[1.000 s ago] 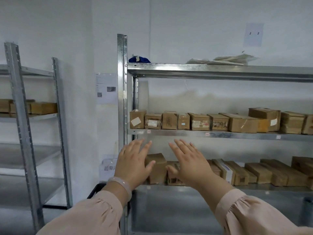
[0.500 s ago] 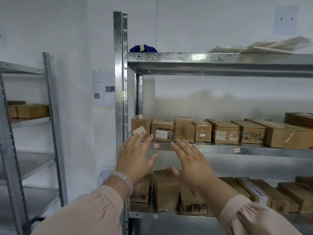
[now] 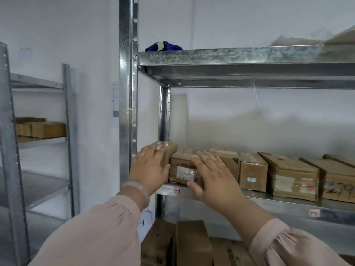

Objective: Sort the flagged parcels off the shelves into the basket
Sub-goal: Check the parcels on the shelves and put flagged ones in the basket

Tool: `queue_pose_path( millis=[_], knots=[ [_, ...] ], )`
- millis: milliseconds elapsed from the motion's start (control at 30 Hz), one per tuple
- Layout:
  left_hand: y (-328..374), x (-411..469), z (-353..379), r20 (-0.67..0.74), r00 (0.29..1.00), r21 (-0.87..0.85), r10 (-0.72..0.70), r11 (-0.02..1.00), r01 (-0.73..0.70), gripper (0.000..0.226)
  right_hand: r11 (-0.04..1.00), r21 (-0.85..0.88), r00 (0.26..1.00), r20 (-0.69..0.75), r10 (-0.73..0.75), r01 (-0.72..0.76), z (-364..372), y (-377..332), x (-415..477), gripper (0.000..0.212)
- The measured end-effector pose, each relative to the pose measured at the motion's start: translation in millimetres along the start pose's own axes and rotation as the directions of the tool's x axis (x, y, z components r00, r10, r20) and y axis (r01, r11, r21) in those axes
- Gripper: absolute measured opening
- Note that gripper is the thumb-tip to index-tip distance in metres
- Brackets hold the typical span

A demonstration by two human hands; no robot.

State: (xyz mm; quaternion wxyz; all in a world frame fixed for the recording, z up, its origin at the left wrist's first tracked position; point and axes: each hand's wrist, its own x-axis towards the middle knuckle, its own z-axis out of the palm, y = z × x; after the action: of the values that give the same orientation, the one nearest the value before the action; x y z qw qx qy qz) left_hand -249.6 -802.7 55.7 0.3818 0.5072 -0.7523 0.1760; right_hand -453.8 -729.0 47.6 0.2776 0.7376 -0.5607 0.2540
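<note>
A: White wall, and a metal rack (image 3: 127, 93) before it. Brown parcels (image 3: 253, 171) stand in a row on its middle shelf (image 3: 288, 202).
B: The hands?
A: The left hand (image 3: 148, 169) lies flat on the end parcel (image 3: 170, 148), fingers straight. The right hand (image 3: 215, 177) spreads its straight fingers wide over the labelled parcel (image 3: 183, 172) beside it.

A white wall (image 3: 57, 25) backs a galvanised rack (image 3: 127, 73) and a second rack (image 3: 7, 131).

Brown parcels (image 3: 253, 171), grey shelf (image 3: 230, 56), blue cloth (image 3: 165, 46)
</note>
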Motion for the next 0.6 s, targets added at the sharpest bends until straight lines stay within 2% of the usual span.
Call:
queue_pose_path(
  millis=[233, 433, 600],
  knots=[
    [-5, 22, 18, 0.003, 0.999, 0.061, -0.033, 0.998, 0.032, 0.059, 0.999, 0.029, 0.999, 0.033, -0.016, 0.015, 32, 6, 12, 0.074],
    [-7, 22, 15, -0.061, 0.998, -0.059, -0.012, 0.998, 0.009, 0.048, 0.997, 0.078, 1.000, -0.026, 0.004, -0.002, 35, -3, 18, 0.069],
    [-17, 8, -3, -0.204, 0.978, -0.135, 0.054, 0.987, -0.083, 0.045, 0.992, 0.124, 0.998, -0.057, 0.031, -0.024, 34, -16, 14, 0.068]
  ],
)
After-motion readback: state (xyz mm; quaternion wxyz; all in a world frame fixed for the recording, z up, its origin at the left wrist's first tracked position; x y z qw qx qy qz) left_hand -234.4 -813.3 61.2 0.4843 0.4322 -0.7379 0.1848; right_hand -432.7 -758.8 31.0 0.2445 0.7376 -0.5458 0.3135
